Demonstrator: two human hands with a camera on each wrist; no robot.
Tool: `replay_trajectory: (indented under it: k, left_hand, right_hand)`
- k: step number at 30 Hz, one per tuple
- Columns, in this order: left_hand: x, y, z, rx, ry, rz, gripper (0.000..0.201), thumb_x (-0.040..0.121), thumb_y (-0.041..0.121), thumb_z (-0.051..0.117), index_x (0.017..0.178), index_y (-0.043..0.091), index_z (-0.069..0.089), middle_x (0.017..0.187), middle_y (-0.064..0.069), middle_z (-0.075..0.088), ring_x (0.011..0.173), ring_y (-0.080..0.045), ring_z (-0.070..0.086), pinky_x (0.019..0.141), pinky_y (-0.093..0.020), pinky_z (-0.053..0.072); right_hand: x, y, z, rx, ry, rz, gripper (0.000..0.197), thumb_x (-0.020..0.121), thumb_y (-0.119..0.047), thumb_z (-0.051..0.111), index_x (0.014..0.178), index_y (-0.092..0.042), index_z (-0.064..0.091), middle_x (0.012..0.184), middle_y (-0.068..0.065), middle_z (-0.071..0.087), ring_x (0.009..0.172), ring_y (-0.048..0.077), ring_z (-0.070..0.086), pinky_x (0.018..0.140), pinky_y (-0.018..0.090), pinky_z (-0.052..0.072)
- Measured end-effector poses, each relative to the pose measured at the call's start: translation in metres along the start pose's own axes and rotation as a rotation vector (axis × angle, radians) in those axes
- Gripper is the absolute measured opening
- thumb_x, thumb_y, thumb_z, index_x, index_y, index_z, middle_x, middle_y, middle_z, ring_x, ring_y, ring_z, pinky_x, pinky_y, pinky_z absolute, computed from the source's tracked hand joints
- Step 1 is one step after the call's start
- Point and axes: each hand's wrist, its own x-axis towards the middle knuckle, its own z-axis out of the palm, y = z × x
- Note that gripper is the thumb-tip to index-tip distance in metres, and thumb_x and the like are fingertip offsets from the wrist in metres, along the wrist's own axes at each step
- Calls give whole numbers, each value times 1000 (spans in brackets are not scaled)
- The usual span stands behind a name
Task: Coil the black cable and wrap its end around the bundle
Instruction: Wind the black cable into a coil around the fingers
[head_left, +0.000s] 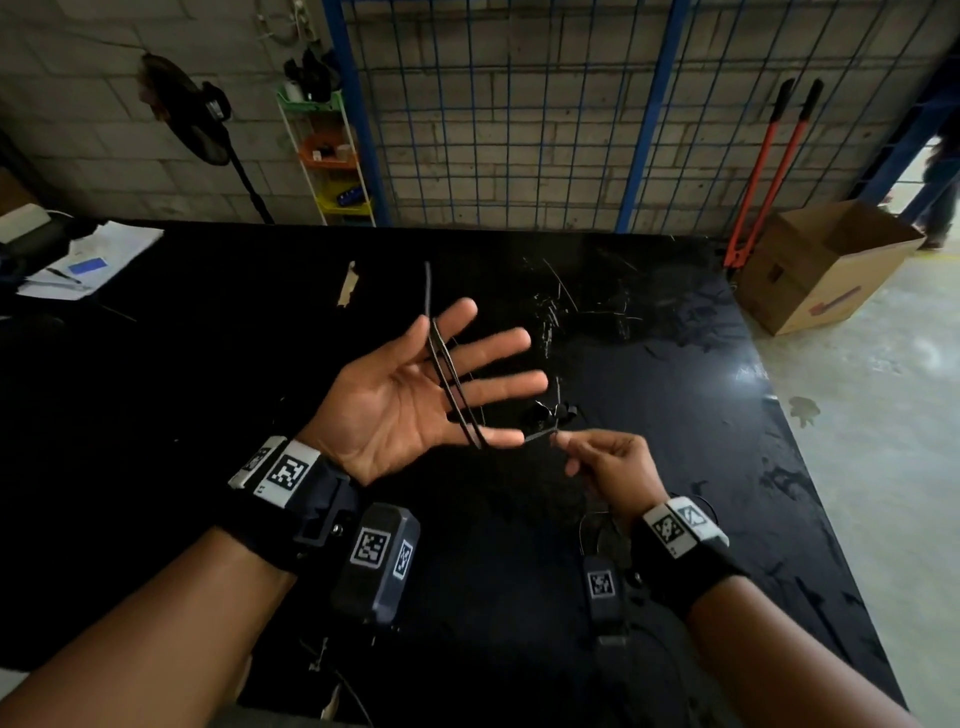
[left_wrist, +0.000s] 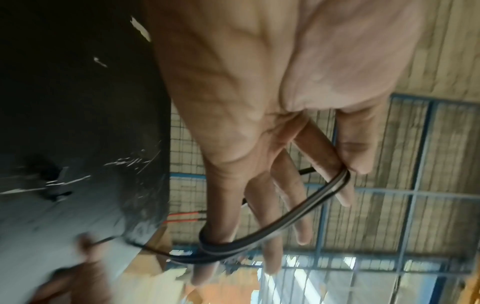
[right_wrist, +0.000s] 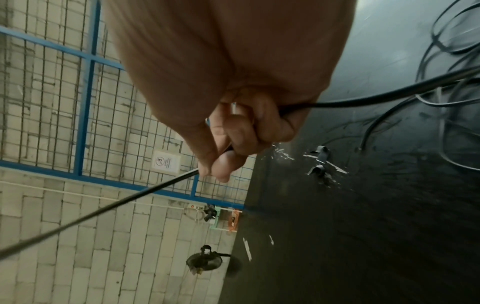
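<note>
Left hand (head_left: 410, 400) palm-up, fingers spread and straight, raised over middle of black desk (head_left: 156, 415), serving as spool; black cable (head_left: 452, 384) looped a couple of turns across fingers, index to little finger. Short taut run from little finger to right hand (head_left: 605, 465), just beside, thumb and index pinching cable, other fingers curled round it; slack trailing toward desk's right edge. Coiling step in hand, wrapping of end not yet begun. Next probably: another turn over left fingers, feeding slack, keeping loops from slipping off fingertips
</note>
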Motion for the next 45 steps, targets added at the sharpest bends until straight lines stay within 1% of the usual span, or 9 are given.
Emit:
replay_trajectory:
  k: [6,11,15,20,24,28,33,39,45]
  left_hand:
    - [-4,-50,-1,132,15,-258,38,102,33,57,134,15,64,154,-25,50,142,-59,38,113,-80,18]
    - [-3,-67,-12,266,266,-383,42,103,33,51,140,15,61,149,-19,58,135,-48,54,115,-76,24]
    - [-5,-68,-20,339,415,-364,41,106,32,47,144,20,57,144,-16,64,131,-41,61,113,-76,28]
    - [-3,-56,-25,322,492,-227,45,101,35,50,142,19,60,142,-18,64,129,-39,63,112,-77,28]
    - [-2,-40,-24,267,446,-107,43,104,36,45,142,23,60,148,-17,59,136,-41,57,112,-78,27]
    - [-3,-23,-21,172,400,30,42,102,39,43,135,26,65,150,-19,56,137,-46,54,109,-78,31]
    - [-5,-3,-11,31,280,164,40,102,39,41,127,25,69,153,-20,53,141,-50,47,104,-78,38]
    - [-3,4,1,-38,75,130,37,104,33,49,135,17,63,157,-23,46,151,-54,24,111,-83,16]
    - [-8,-18,13,22,-73,-84,37,104,32,53,134,14,65,156,-22,47,150,-57,17,114,-81,5]
  right_hand:
    - [22,-63,-1,-192,-51,-176,17,82,-33,84,80,-16,82,58,1,69,55,22,55,54,32,44]
    - [0,-108,7,-383,-182,-349,15,82,-32,84,83,-17,80,58,0,72,53,7,64,60,20,54]
    - [-29,-111,18,-427,-199,-464,10,84,-25,83,80,-17,80,56,-2,70,51,2,65,59,15,51]
    - [-62,-90,30,-187,-267,-458,5,89,-5,76,91,-7,81,65,-4,75,52,0,66,54,12,49]
    - [-77,-68,30,-68,-283,-376,16,93,-12,72,106,-12,81,62,5,72,42,8,50,42,16,39]
    - [-77,-53,20,55,-291,-265,23,88,-21,72,108,-16,82,66,9,72,49,22,47,43,22,38]
    - [-76,-27,13,37,-301,-145,18,92,-12,71,105,-15,83,65,7,71,46,11,49,42,17,37]
    - [-64,0,15,26,-325,-25,15,93,-16,71,100,-9,83,65,9,69,45,10,46,42,17,34]
    - [-30,0,-3,-62,-108,2,21,83,-27,80,67,-13,75,53,4,61,37,4,42,40,17,31]
